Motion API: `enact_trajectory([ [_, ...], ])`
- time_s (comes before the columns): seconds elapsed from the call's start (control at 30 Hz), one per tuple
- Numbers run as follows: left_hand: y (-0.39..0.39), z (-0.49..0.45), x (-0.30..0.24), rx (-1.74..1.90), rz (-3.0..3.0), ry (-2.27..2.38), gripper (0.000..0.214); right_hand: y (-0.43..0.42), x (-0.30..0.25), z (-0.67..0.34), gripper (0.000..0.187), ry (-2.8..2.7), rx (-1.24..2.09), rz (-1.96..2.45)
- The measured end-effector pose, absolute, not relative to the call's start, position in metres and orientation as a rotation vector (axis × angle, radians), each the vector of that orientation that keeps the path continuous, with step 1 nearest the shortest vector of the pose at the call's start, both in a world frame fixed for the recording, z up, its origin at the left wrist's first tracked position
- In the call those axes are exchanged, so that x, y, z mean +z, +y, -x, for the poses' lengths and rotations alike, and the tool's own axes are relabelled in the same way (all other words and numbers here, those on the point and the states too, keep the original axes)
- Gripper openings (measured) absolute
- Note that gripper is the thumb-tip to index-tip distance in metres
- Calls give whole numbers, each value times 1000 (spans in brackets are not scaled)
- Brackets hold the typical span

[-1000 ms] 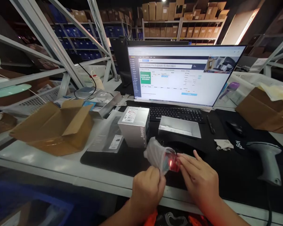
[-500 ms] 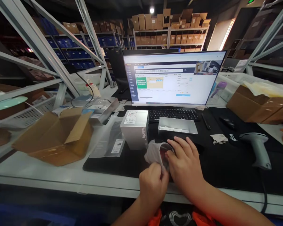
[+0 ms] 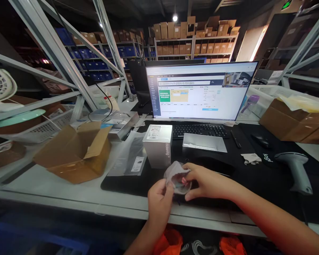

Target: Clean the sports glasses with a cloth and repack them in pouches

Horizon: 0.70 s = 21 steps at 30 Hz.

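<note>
We hold small clear bag (image 3: 176, 174), dark round item inside, over black mat (image 3: 255, 193), before silver box (image 3: 159, 146). L hand (image 3: 159, 194) pinches bag edge; R hand (image 3: 205, 182) closed on its far end. We judge: mid-handling. Next move needs firm two-hand pinch, film looks slippery.

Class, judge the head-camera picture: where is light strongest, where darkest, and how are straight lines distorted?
Head view: the monitor glows brightest, its text washed out; a ceiling lamp flares; the area under the table edge is near black; the frame struts splay near the borders; the plastic pouch between left hand and right hand looks soft.
</note>
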State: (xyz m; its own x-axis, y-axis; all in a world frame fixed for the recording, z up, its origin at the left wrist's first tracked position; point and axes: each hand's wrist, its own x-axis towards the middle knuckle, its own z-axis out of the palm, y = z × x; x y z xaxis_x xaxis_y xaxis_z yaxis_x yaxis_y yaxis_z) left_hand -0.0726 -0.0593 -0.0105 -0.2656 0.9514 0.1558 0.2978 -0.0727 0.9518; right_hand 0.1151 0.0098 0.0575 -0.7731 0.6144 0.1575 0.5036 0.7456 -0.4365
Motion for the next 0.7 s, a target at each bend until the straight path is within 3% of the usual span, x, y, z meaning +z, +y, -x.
enact_trajectory([
  [0.07,-57,77,-5,1338,-1325,1612,43,11,59,-117,36,-2763,278,932],
  [0.17,-49,86,6,1275,-1329,1638,39,12,61,-118,6,-2725,-147,968],
  [0.27,-39,92,21,1222,-1417,1674,37,11,66,-120,12,-2485,-359,799],
  [0.43,-20,97,54,1118,-1596,1641,34,1,78,-132,20,-2348,-468,296],
  [0.7,-4,93,101,820,-1828,1592,28,-7,89,-146,19,-2365,-369,275],
])
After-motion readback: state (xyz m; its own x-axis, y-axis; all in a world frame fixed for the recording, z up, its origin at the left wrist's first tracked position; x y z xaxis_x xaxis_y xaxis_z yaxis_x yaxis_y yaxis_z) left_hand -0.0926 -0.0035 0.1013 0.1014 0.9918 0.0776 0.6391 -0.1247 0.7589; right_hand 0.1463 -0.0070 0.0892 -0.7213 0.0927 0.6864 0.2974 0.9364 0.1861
